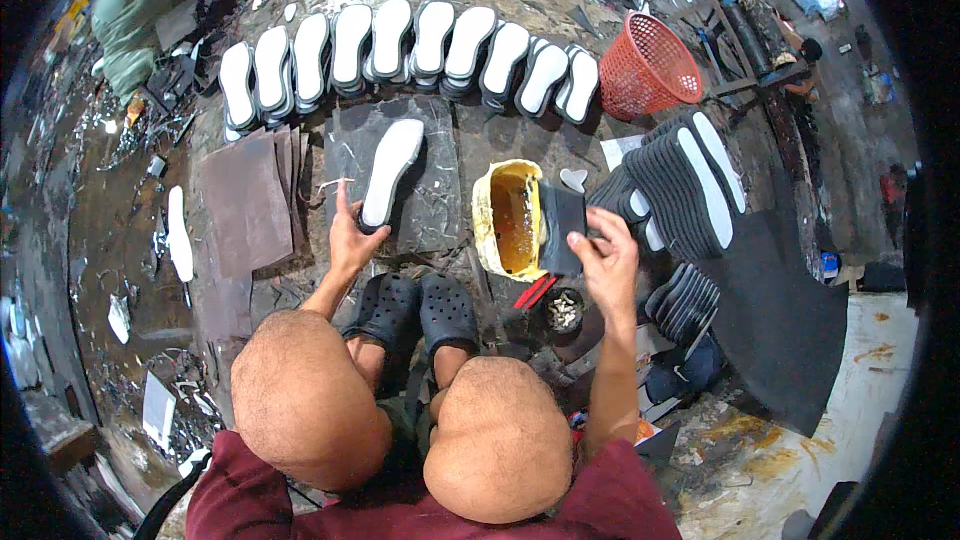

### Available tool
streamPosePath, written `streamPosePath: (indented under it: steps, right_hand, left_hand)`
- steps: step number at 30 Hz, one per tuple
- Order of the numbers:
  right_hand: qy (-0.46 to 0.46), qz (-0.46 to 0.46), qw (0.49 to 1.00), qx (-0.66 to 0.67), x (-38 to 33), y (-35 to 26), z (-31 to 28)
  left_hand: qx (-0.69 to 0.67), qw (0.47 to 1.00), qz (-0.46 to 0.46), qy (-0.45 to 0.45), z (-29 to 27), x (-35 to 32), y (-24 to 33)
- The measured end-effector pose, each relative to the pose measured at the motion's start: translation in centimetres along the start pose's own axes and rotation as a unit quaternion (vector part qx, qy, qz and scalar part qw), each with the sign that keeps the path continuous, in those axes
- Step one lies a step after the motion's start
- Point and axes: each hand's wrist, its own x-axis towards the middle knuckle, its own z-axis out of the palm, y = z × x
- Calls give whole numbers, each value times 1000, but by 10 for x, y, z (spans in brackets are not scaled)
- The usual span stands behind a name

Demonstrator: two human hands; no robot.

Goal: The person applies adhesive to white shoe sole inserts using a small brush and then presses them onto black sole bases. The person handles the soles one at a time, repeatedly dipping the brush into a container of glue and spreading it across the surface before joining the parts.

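A squatting person's left hand (350, 235) pins the heel of a white insole (391, 172) flat on a dark slab (440, 205). The right hand (605, 258) grips a dark sole piece (562, 230) over the yellow glue tub (510, 218) at the slab's right edge.

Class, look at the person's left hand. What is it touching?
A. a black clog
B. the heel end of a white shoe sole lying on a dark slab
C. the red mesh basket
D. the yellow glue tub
B: the left hand grips the near end of the white shoe sole that lies on the dark slab, while the right hand is over by the yellow glue tub.
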Motion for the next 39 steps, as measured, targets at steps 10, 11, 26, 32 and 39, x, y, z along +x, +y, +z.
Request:
streamPosePath:
  steps: [10,11,26,32,39]
  right_hand:
    - [250,66,938,-230,-67,13,56]
    - [246,49,961,-114,-55,2,61]
    - [75,251,884,387,152,3,109]
    - [138,298,899,289,231,133,54]
    - [124,315,896,288,258,216,47]
  left_hand:
    - [-197,979,44,-3,-30,24,68]
    - [-206,976,64,-7,-24,31,91]
    - [-11,938,327,-111,52,118,244]
    - [98,901,347,-242,33,152,263]
    - [129,866,381,-297,42,146,296]
